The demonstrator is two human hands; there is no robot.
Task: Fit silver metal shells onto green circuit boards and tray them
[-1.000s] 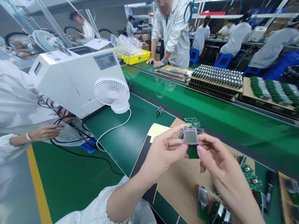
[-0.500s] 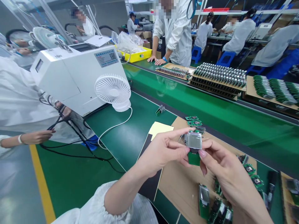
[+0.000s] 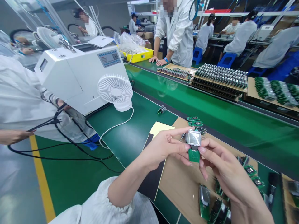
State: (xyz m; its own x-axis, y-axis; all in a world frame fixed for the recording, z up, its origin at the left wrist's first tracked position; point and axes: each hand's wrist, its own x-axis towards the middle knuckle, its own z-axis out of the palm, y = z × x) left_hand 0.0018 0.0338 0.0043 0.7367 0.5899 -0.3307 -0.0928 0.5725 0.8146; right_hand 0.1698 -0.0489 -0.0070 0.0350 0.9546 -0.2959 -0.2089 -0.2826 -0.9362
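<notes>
Between my hands is a small green circuit board with a display screen point(image 3: 194, 138), its glossy face turned up towards me. My left hand point(image 3: 171, 144) grips the left side, with the thumb at the lower corner and the index finger along the top edge. From the right, my right hand point(image 3: 216, 155) pinches the lower edge with thumb and fingers. Underneath lies a brown cardboard sheet point(image 3: 178, 183). On it, near my right wrist, rest a board with a screen point(image 3: 205, 200) and several more boards, partly hidden by my forearm.
A white fan point(image 3: 115, 90) stands before a white machine point(image 3: 79, 81) at left. Beyond the green conveyor belt point(image 3: 182, 93) are stacked trays of boards point(image 3: 220, 76). A black marker point(image 3: 272, 189) lies at right. A co-worker's hand point(image 3: 14, 137) holds black cables at left.
The board with the screen has tilted slightly, and its screen now catches bright glare. Both my hands keep their hold. The co-worker's hand at left has moved further left with the cables.
</notes>
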